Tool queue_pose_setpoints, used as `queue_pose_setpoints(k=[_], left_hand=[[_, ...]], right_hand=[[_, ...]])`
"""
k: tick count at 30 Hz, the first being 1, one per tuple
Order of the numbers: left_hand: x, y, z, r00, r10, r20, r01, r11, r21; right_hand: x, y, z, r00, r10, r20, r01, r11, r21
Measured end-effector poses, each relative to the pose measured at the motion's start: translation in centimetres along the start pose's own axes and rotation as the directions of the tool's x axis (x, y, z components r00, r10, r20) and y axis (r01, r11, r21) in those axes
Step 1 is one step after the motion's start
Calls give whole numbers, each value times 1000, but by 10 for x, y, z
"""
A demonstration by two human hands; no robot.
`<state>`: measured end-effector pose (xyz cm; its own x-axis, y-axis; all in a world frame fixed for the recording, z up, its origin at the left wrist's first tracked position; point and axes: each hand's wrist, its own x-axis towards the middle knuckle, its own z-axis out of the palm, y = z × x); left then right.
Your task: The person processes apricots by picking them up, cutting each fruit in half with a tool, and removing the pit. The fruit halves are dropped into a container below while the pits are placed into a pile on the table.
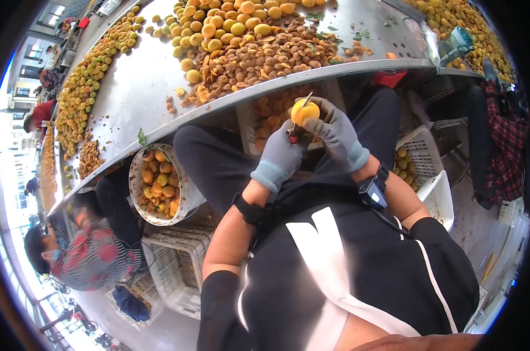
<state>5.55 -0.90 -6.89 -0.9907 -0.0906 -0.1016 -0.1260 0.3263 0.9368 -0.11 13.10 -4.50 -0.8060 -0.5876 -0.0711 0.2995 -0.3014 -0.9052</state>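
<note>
My left hand [283, 153], in a grey glove, is closed on a small knife [293, 139] with a reddish handle. The knife's thin blade points up beside a yellow-orange apricot [305, 111]; whether it cuts into the flesh cannot be made out. My right hand [337, 132], also gloved, grips this apricot between its fingers. Both hands are close together above my lap, just in front of the table edge. Below and behind them stands a crate [246, 126] with orange fruit pieces, partly hidden by my hands and legs.
A metal table [137, 88] bears whole apricots [232, 23] and a heap of brown pits [265, 61]. A white bucket [186, 202] of fruit stands left, near empty-looking crates [177, 263] and a seated person [95, 251]. Right are another crate [420, 149] and another person [504, 140].
</note>
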Motion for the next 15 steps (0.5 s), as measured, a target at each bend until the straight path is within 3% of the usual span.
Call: queue_pose_setpoints(k=[1, 5, 7, 11, 13, 15], left_hand=[[1, 2, 0, 1000, 5, -13, -5, 1000, 0], [1, -12, -3, 999, 1, -32, -4, 996, -84], [-4, 11, -13, 989, -148, 20, 135, 940, 313], [-5, 3, -8, 997, -70, -22, 73, 971, 229], [-3, -2, -5, 999, -18, -30, 21, 993, 114], [-3, -11, -5, 999, -38, -27, 41, 993, 112]], right_hand=[[-1, 4, 2, 997, 70, -11, -65, 967, 245], [1, 5, 2, 987, 150, 58, -161, 931, 328], [1, 0, 1, 999, 25, -36, -27, 998, -49], [1, 2, 0, 998, -15, -64, 3, 983, -186], [1, 12, 0, 984, 169, -55, -150, 954, 260], [1, 18, 0, 983, 175, -52, -155, 949, 276]])
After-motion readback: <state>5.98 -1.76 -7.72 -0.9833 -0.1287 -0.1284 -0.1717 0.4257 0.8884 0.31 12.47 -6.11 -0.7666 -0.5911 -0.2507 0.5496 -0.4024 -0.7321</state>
